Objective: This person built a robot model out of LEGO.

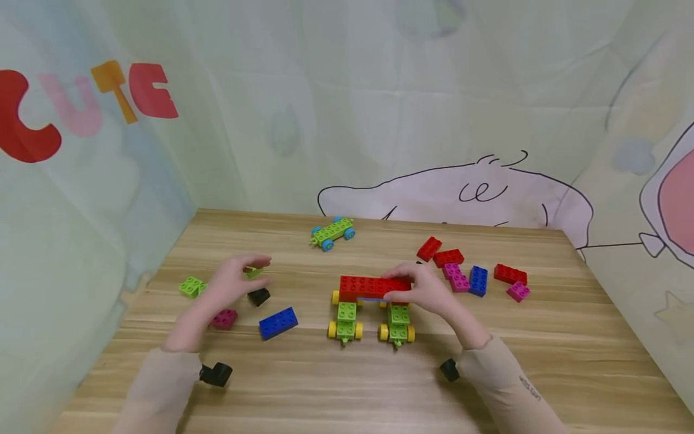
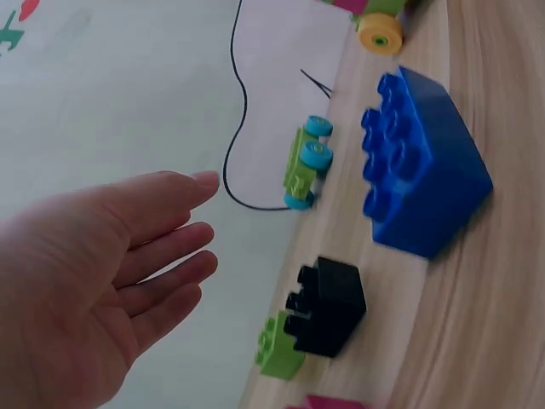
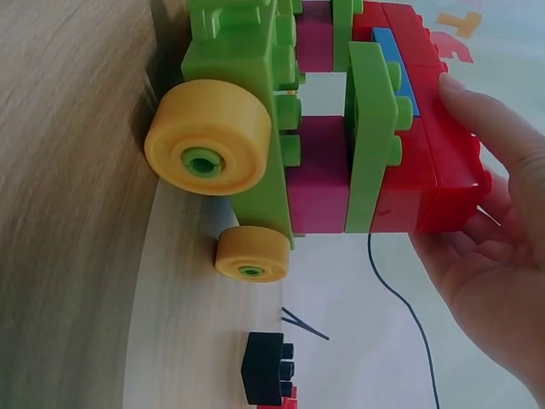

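My right hand [image 1: 424, 290] grips the right end of the long red brick layer [image 1: 364, 288] on top of a toy brick build, thumb in front and fingers behind. Below it, in the right wrist view, are a blue piece [image 3: 393, 68], green plates [image 3: 366, 136], magenta bricks [image 3: 319, 175] and a green wheeled base with yellow wheels [image 3: 209, 136]. Two green car bases [image 1: 347, 319] carry the build. Empty and with fingers extended, my left hand [image 1: 230, 282] hovers above a black brick [image 1: 259, 296] and a small green brick [image 2: 281, 348]. A blue brick [image 1: 279, 323] lies to its right.
A green car base with blue wheels [image 1: 333, 233] stands at the back. On the right lie red bricks [image 1: 449, 258], magenta bricks [image 1: 456, 278] and another blue brick [image 1: 478, 281]. Light green bricks [image 1: 191, 287] and a magenta brick [image 1: 225, 319] lie at the left.
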`<state>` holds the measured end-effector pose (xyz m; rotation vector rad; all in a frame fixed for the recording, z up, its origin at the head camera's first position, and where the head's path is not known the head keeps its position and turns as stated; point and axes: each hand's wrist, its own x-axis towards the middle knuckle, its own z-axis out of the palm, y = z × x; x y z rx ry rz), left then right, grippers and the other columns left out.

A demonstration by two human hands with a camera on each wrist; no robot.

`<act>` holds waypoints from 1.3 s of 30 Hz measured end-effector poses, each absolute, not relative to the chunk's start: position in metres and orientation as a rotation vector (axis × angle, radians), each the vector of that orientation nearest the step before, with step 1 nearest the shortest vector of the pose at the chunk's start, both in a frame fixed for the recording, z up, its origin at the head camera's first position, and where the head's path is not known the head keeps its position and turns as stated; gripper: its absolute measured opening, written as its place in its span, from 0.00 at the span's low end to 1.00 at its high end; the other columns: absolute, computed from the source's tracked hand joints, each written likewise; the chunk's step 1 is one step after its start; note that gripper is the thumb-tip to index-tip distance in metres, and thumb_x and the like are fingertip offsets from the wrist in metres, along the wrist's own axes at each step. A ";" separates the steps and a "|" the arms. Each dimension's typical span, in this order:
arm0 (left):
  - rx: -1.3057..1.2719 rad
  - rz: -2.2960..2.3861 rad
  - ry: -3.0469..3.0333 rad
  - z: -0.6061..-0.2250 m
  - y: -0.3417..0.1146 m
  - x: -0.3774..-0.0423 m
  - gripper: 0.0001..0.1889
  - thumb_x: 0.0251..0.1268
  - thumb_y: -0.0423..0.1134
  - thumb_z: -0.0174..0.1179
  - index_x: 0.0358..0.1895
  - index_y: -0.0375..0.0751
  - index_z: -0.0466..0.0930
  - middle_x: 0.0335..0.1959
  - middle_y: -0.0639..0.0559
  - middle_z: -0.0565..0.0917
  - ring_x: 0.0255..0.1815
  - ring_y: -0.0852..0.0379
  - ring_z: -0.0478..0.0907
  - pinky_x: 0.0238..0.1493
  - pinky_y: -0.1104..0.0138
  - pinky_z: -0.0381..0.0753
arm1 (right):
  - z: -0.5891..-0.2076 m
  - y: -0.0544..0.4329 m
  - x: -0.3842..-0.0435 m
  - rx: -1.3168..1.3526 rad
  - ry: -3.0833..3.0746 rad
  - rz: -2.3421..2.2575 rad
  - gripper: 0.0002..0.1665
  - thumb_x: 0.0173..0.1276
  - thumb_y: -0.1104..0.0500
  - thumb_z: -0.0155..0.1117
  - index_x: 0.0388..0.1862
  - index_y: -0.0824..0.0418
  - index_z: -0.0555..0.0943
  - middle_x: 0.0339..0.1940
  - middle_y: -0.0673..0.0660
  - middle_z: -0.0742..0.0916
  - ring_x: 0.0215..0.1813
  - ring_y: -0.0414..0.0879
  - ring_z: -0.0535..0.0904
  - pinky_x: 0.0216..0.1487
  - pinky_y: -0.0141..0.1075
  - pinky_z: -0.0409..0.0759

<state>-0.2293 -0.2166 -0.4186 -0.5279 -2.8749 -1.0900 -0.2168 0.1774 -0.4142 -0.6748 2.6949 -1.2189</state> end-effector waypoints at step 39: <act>-0.509 -0.896 -3.139 -0.448 -0.236 -0.235 0.33 0.47 0.40 0.76 0.58 0.29 0.78 0.49 0.34 0.83 0.49 0.41 0.80 0.50 0.50 0.81 | -0.416 0.178 -0.217 -0.653 2.668 -1.287 0.21 0.59 0.54 0.75 0.50 0.60 0.85 0.50 0.58 0.87 0.49 0.48 0.79 0.47 0.36 0.80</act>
